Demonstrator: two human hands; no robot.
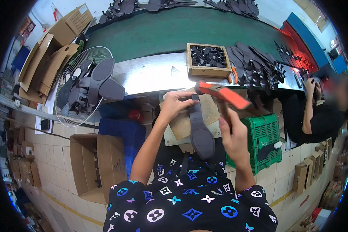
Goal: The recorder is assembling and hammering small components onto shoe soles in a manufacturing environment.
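Observation:
My left hand (176, 103) pinches the far end of a dark grey shoe sole (200, 129) that lies lengthwise on a worn wooden board (209, 110) in front of me. A small black clip piece sits at the sole's top end by my fingers. My right hand (231, 133) grips the handle of an orange hammer (220, 92), raised above the board with its head over the sole's far end.
A wooden box of small black parts (209, 60) rests on the metal ledge beside a green conveyor belt (189, 31). Piles of dark soles (259, 65) lie to the right, more on a fan guard (85, 83) left. A green crate (265, 135) and open carton (92, 166) flank my knees. Another person (313, 112) sits right.

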